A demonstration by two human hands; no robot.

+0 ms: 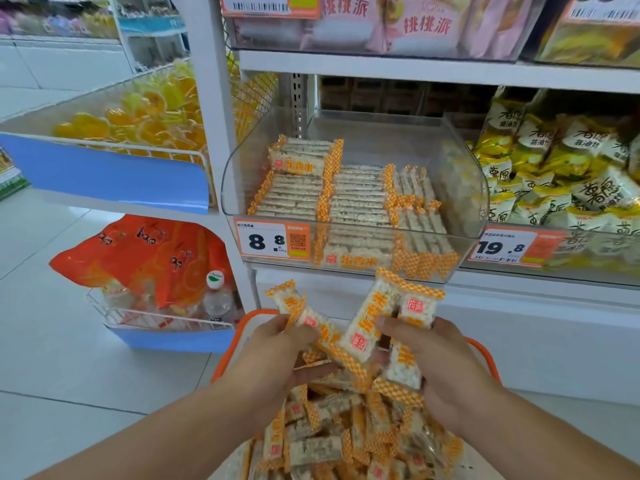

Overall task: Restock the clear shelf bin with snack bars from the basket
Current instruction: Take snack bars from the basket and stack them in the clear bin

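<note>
Snack bars [363, 327], white puffed rice in orange-checked wrappers: a handful in each of my hands, above the basket [483, 351].

My left hand [277, 355] curls round two bars; my right hand [440, 365] grips several more. Below them the orange-rimmed basket is heaped with the same bars. Ahead, the clear shelf bin [464, 188] holds neat rows on a white shelf, price tag [273, 240] reading 8.8. Pale tiled floor [69, 358] to the left.
</note>
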